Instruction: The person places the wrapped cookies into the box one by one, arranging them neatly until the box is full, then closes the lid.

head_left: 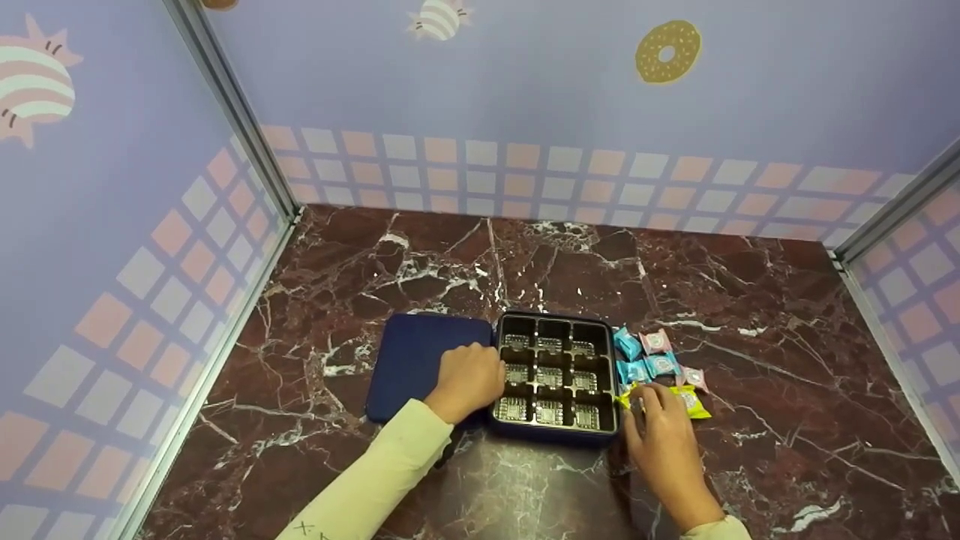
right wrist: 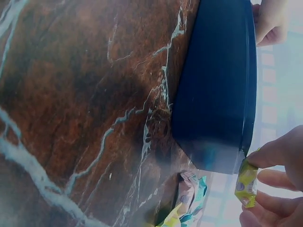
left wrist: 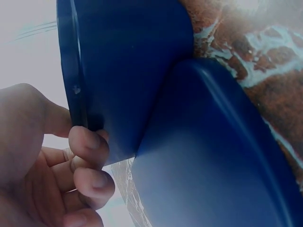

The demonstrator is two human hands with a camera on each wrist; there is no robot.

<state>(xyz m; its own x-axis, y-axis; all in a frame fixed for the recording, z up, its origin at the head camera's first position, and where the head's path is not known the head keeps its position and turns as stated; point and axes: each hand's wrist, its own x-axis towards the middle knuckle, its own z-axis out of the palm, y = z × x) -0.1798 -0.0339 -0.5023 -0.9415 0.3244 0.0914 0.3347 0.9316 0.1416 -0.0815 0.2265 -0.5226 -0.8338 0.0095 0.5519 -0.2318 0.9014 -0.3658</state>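
A dark blue box (head_left: 551,435) stands on the marble table, fitted with a divided tray (head_left: 553,352) whose compartments hold nothing. My left hand (head_left: 469,379) grips the box's left rim, its curled fingers (left wrist: 92,182) against the outer wall. By the right wall, my right hand (head_left: 664,435) pinches a yellow-wrapped candy (right wrist: 246,184) between thumb and fingers, close to the rim. Another yellow candy (head_left: 694,403) lies just beyond that hand. Blue-wrapped candies (head_left: 660,365) and pink-wrapped candies (head_left: 656,341) are clustered there too, partly hidden by the hand.
A flat dark blue lid (head_left: 409,360) lies on the table left of the box, its edge against it. Patterned panels (head_left: 480,90) enclose the marble tabletop (head_left: 750,315) at the back and both sides.
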